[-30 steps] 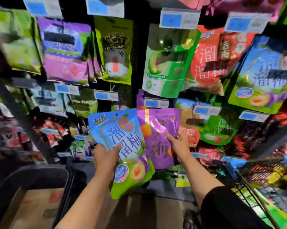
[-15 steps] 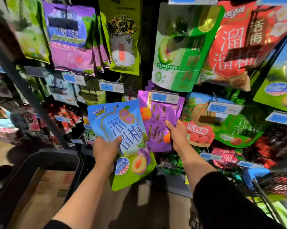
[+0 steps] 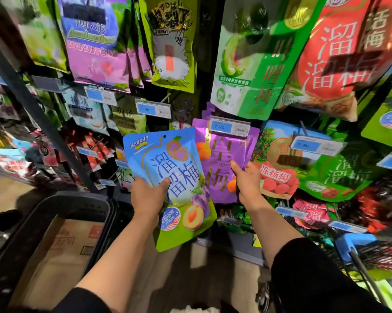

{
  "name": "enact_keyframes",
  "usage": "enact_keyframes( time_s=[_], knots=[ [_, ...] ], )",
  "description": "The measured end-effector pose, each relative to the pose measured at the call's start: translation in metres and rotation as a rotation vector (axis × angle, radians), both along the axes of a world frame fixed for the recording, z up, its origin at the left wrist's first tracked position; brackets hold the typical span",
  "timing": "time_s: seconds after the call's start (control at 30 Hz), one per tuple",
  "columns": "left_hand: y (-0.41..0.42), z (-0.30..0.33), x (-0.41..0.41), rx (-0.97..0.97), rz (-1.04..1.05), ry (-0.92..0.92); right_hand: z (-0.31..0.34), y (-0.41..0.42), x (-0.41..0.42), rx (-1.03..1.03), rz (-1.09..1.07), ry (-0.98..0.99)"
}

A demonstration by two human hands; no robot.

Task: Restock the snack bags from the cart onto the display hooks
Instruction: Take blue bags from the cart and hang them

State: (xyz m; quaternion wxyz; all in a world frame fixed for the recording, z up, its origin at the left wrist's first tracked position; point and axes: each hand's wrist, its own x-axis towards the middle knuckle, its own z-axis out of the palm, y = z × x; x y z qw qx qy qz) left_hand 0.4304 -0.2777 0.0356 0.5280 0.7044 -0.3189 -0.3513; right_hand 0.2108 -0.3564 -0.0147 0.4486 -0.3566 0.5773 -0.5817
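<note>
The left hand (image 3: 148, 196) grips a blue-and-green snack bag (image 3: 168, 188) held before the display, while the right hand (image 3: 247, 181) pinches a purple bag (image 3: 222, 152) hanging under its price tag (image 3: 230, 126).

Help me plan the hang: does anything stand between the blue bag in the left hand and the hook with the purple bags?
Yes. The right hand grips the front purple bag still hanging there, and a price tag sits across that hook's tip. The blue bag, gripped by the left hand, overlaps the purple bag's left edge.
</note>
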Motion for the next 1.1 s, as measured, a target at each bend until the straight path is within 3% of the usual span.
enact_keyframes(
  time_s=[0.5,0.67,1.1],
  knots=[
    [-0.013,-0.008,-0.009,0.035,-0.044,0.09,-0.014,-0.024,0.014,0.039,-0.08,0.012],
    [-0.019,-0.017,-0.01,0.068,-0.06,0.108,-0.028,-0.019,0.01,0.021,-0.196,0.078],
    [-0.03,-0.01,-0.003,-0.029,-0.068,0.196,-0.017,0.005,-0.001,0.033,-0.043,0.131]
  ],
)
